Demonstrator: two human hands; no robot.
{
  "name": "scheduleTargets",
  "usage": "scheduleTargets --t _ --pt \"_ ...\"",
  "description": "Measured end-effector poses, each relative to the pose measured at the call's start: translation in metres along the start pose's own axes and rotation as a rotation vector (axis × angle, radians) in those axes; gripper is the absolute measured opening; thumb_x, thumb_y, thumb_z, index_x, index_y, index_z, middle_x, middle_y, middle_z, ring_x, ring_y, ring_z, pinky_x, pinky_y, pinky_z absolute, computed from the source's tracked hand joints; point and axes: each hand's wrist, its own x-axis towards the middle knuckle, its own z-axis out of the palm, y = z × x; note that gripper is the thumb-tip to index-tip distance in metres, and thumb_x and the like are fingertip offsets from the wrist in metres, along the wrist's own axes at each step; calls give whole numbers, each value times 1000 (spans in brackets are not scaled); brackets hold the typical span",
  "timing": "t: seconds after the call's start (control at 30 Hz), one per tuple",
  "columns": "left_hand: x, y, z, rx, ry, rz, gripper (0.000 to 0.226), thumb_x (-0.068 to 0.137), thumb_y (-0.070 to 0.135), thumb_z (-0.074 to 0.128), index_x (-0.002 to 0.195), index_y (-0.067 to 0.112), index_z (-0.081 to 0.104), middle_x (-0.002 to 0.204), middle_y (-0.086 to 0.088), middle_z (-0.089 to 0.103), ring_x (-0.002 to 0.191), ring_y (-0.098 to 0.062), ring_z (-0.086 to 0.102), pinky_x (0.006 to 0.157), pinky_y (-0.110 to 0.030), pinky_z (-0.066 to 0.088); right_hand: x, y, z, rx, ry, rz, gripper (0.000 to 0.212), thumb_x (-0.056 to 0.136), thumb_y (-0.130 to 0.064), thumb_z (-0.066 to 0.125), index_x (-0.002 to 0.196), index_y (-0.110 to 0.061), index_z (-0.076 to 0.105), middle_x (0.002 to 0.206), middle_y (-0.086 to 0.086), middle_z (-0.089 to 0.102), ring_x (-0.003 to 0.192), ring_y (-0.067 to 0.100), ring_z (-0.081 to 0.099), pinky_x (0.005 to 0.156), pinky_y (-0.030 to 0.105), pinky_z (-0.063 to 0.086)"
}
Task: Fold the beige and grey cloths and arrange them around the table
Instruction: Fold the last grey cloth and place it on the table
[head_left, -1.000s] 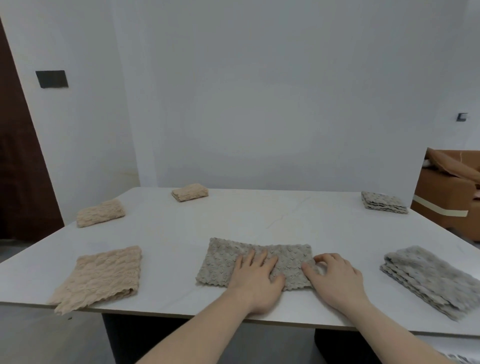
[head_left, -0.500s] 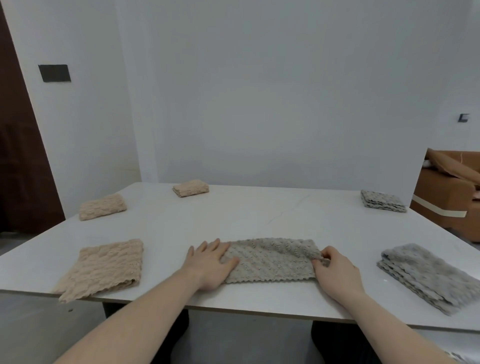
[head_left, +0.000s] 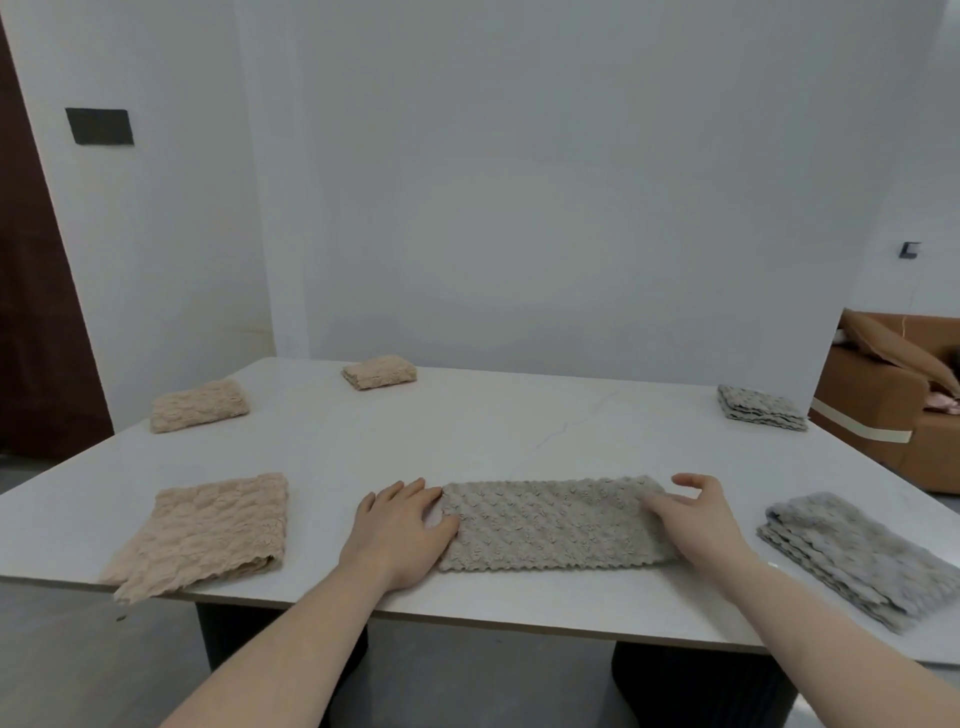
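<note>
A grey cloth (head_left: 553, 522), folded into a long strip, lies flat near the front edge of the white table (head_left: 493, 436). My left hand (head_left: 402, 530) rests at its left end, fingers spread and touching the edge. My right hand (head_left: 698, 519) is at its right end, fingers loosely curled over the cloth, thumb raised; neither hand grips anything. Three folded beige cloths lie on the left: one front left (head_left: 208, 530), one mid left (head_left: 199, 404), one at the back (head_left: 379, 371). Two folded grey cloths lie on the right: front right (head_left: 852, 553) and back right (head_left: 759, 408).
The front-left beige cloth hangs slightly over the table's front edge. A brown sofa (head_left: 893, 415) stands past the table's right side. A dark door (head_left: 36, 291) is at the left, and white walls stand behind the table.
The grey cloth was folded into a narrower strip. My left hand slid from its middle to its left end. My right hand loosened its pinch on the right end.
</note>
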Motion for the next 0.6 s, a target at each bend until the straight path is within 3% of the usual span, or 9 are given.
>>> scheduleTargets --t 0.13,0.27,0.47,0.6 --pt "-1 0 -1 -25 12 2 69 95 68 30 156 36 33 166 11 24 154 -15 15 126 -42 7 8 -28 3 152 -38 8 65 87 -9 70 140 -20 35 105 14 70 87 24 67 82 45 56" --pt "-2 1 -2 -32 18 8 68 95 68 31 155 37 35 166 12 25 154 -15 17 126 -41 8 1 -54 23 198 -119 -70 69 86 -7 68 142 -24 32 118 8 67 96 21 70 77 37 58" --pt "-4 0 -3 -103 48 14 60 97 62 36 151 36 41 162 12 33 152 -15 22 125 -40 10 -25 -67 82 147 -289 -188 66 87 -11 69 140 -29 33 125 1 65 94 19 72 79 41 62" --pt "-7 -1 -7 -219 105 14 58 95 57 45 149 36 42 151 12 48 143 -14 37 122 -37 20 -44 -61 112 4 -392 -322 61 89 -17 67 138 -36 35 130 -8 61 74 1 64 67 24 52"
